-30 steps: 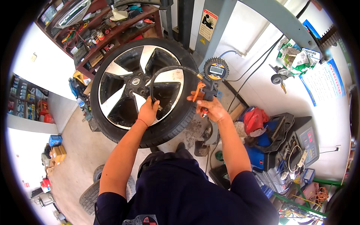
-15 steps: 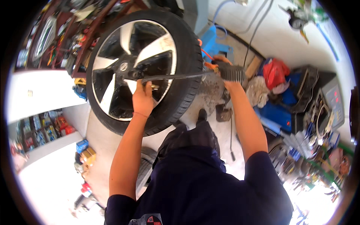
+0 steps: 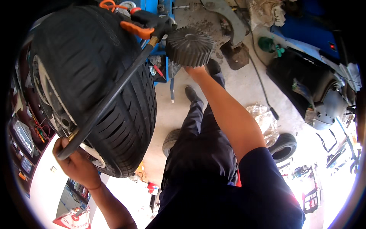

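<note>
A wheel fills the left side, its black tyre (image 3: pixel 126 118) standing with the tread toward me and its pale rim (image 3: pixel 42 72) facing left. My left hand (image 3: pixel 78 166) is closed round the end of a black air hose (image 3: pixel 110 97), just below a brass fitting (image 3: pixel 72 135) beside the rim. The hose slants across the tread to a tyre inflator gun (image 3: pixel 156 23) with an orange trigger and a round gauge (image 3: pixel 127 7). Only the wrist side of my right hand (image 3: pixel 196 71) shows, beneath a black ribbed, finned round piece (image 3: pixel 190 45) next to the gun; its fingers are hidden.
Blue machinery (image 3: pixel 161 68) stands beyond the tyre. A metal pedal (image 3: pixel 236 55) and a black cable (image 3: pixel 261 78) are on the floor. Behind me on the right lie clear plastic wrap (image 3: pixel 263 122) and a loose tyre (image 3: pixel 282 147). A black case (image 3: pixel 293 80) sits at the right.
My view has shifted right, so the wheel shows mostly tread where its spoked face showed before. The inflator gun looks nearer and larger. My right hand's fingers, earlier at the gun, are now out of sight.
</note>
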Demonstrator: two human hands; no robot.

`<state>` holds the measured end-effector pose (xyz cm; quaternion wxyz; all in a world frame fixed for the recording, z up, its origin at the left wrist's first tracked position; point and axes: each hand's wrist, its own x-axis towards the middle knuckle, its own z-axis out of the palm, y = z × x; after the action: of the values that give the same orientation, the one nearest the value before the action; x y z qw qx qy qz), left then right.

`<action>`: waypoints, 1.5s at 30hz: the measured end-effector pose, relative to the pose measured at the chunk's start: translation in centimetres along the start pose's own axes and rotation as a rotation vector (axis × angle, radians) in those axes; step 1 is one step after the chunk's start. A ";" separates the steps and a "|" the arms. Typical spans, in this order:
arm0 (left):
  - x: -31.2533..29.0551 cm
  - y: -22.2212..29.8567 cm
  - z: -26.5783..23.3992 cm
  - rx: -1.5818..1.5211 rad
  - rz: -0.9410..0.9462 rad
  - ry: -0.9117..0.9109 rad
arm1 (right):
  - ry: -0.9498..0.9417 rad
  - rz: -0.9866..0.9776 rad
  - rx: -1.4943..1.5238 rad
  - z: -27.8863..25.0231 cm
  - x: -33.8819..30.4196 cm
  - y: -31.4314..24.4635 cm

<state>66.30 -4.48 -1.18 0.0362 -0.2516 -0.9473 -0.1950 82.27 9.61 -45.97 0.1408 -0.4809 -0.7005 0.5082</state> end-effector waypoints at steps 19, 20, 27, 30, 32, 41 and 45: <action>-21.1 -4.6 8.3 -0.346 0.250 -0.829 | -0.369 0.158 -0.313 7.0 -1.8 -8.4; -22.4 -7.9 12.3 -0.294 0.226 -0.843 | -0.317 0.287 -0.192 5.1 -2.2 -8.0; -16.4 -16.1 37.5 -0.010 -0.147 -0.223 | -0.096 0.442 0.122 -4.0 -12.5 -0.1; -15.8 -16.3 40.5 0.122 -0.192 -0.128 | -0.114 0.537 0.162 -6.1 -16.9 3.6; -15.5 -15.9 41.0 0.122 -0.269 -0.166 | -0.111 0.583 0.183 -7.9 -19.0 4.5; -12.7 -14.6 39.8 0.190 -0.379 -0.299 | -0.156 0.689 0.254 -12.0 -18.0 6.3; -15.7 -10.1 35.7 -0.236 -0.101 -0.280 | -0.264 0.697 0.692 -14.2 -15.7 1.4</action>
<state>76.02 -5.95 -40.28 -0.1355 -0.2307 -0.9251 -0.2694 100.55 4.98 -36.32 0.0243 -0.5428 -0.3008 0.7838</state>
